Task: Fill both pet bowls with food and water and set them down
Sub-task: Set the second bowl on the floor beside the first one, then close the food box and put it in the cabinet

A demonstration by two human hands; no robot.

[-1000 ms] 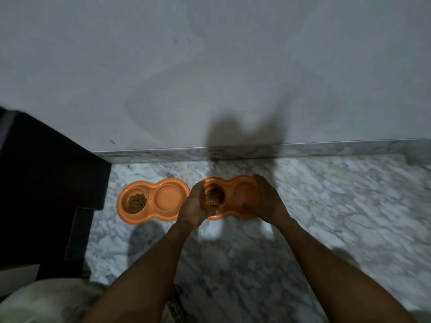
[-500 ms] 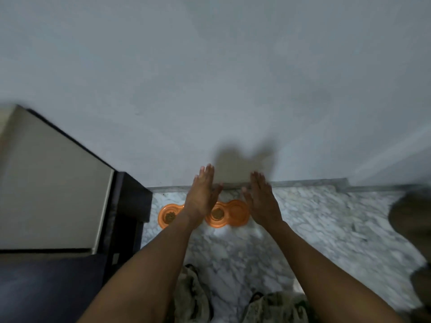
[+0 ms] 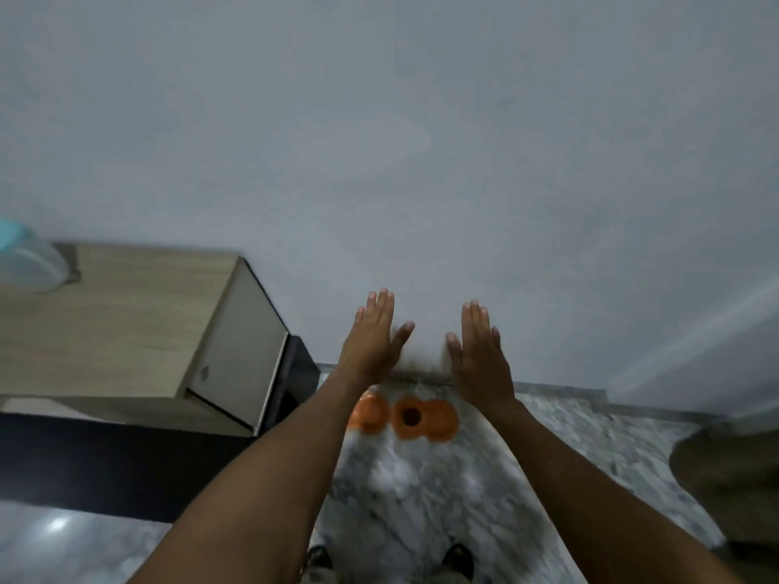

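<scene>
Two orange double pet bowls lie side by side on the marble floor against the wall. The right bowl [image 3: 425, 418] shows brown food in its left cup. The left bowl [image 3: 369, 413] is partly hidden behind my left forearm. My left hand [image 3: 375, 343] and my right hand [image 3: 480, 351] are raised well above the bowls, palms flat, fingers spread, holding nothing. Water in the cups is too small to make out.
A wooden cabinet [image 3: 126, 330] with a dark base stands at the left, with a pale blue-lidded container [image 3: 25, 263] on top. A grey wall [image 3: 421, 162] runs behind the bowls. A dark rounded object [image 3: 729, 482] sits at the right edge. My feet [image 3: 459, 558] show at the bottom.
A second ago both hands gripped the right bowl on the floor. They have let go and risen, and my view has moved up and away from the bowls.
</scene>
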